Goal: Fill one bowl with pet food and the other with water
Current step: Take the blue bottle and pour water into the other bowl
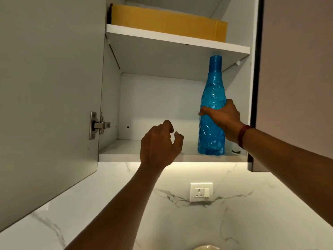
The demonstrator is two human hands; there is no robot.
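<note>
No words or labels can be read on anything here. The blue bottle stands upright on the bottom shelf of the open cupboard, over on the right side. You cannot tell if there is anything inside it. The right hand is wrapped around the middle of the bottle. The left hand is in front of the shelf with its fingers loosely curled, holding nothing. A yellow box lies on the top shelf.

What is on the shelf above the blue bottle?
A flat yellow cardboard box lies on the upper shelf. The shelf hides the box's base and whatever lies behind it.
</note>
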